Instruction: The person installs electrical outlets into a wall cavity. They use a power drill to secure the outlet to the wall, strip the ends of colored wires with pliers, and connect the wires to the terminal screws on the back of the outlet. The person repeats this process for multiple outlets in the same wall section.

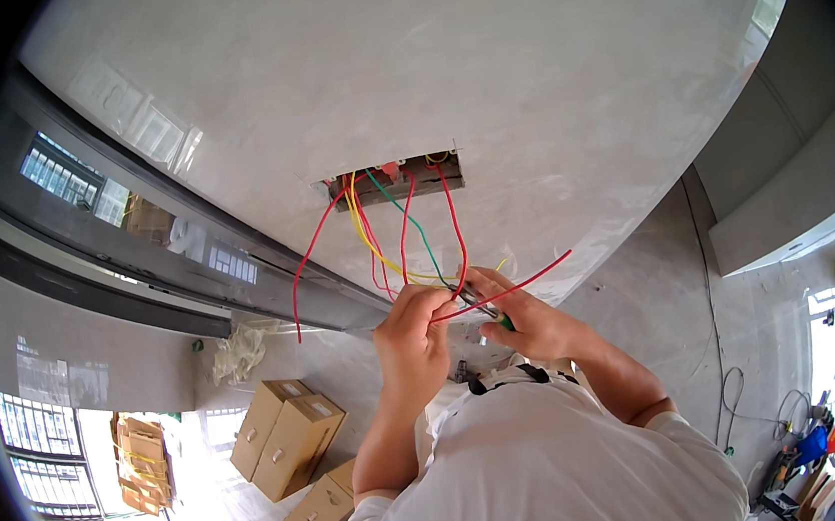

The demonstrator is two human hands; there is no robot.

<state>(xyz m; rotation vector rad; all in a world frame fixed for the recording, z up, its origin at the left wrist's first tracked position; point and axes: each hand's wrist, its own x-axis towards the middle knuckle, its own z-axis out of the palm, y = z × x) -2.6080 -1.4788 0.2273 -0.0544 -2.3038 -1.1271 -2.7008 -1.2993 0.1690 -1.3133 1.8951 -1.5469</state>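
Note:
Several red, yellow and green electrical wires hang from a rectangular wall box cut into a glossy pale wall panel. My left hand is closed, its fingertips pinching a red wire whose loose end reaches out to the right. Close beside it, my right hand wraps round pliers with a green handle. The metal jaws point up and left toward the left fingertips, among the wires; exactly what they touch is hidden. Another red wire hangs free at the left, and a green wire runs down to the hands.
Cardboard boxes stand on the floor at the lower left, near crumpled plastic sheeting. A dark door frame borders the panel on the left. A cable crosses the floor at right, toward a pile of tools and bags.

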